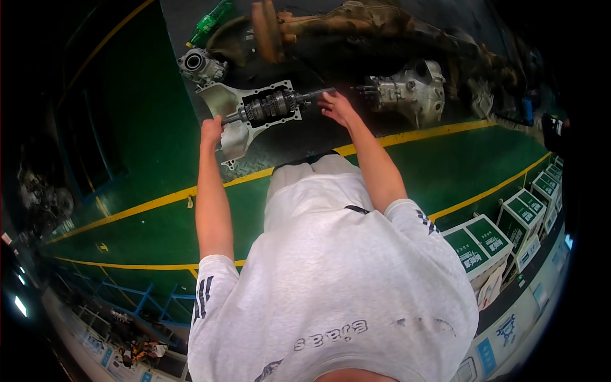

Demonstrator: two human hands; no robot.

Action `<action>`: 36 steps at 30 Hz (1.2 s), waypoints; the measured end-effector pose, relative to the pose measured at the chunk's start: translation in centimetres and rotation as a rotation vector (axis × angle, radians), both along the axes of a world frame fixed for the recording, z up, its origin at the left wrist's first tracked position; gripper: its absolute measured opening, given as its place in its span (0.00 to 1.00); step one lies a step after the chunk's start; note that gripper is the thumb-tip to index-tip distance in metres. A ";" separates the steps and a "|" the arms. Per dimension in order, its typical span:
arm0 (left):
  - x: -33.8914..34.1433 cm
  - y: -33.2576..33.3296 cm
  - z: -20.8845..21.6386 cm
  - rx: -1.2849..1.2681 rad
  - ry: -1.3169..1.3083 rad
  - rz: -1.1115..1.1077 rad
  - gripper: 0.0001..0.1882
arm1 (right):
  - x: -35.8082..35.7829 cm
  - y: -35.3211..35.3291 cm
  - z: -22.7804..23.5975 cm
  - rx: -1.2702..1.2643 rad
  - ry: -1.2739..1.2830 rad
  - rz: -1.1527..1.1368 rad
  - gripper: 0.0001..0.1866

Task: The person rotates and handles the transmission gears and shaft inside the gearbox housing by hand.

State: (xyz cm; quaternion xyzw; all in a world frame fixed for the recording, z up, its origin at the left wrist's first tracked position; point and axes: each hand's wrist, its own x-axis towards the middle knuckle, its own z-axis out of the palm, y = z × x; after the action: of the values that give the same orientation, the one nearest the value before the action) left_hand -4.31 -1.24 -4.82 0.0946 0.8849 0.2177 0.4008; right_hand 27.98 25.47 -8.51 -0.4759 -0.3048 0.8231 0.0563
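Observation:
A gear shaft [272, 106] with several dark metal gears lies lengthwise across the open half of a silver gearbox housing [237, 138]. My left hand [211, 132] is closed around the shaft's left end, over the flared part of the housing. At the other end, my right hand [337, 108] has its fingers bent at the thin shaft tip, just past the housing's right edge. The fingertips of the right hand are partly blurred, so the exact grip there is hard to see.
Another silver gearbox casing [410, 92] stands to the right. A smaller metal housing [200, 65] and a green bottle [211, 22] are at the upper left. Behind runs a rusty axle [344, 22]. Green-and-white boxes [477, 245] line the right side.

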 end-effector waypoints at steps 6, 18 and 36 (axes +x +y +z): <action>-0.4 -0.5 -0.9 0.029 -0.019 0.045 0.23 | -3.4 -6.4 -1.1 0.312 -0.173 0.181 0.30; -0.5 -1.0 -0.2 -0.006 0.245 -0.219 0.23 | -2.7 -2.2 2.0 0.013 -0.351 -0.175 0.24; -2.1 -0.1 -1.8 -0.127 0.344 -0.766 0.25 | -0.7 1.8 1.3 -0.143 0.072 -0.094 0.10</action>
State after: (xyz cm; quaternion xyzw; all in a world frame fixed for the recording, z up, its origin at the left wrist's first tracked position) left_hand -6.40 -1.33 -6.60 0.4268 0.8513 -0.0206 0.3044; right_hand 27.32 27.30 -7.18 -0.4627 -0.2202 0.8558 0.0714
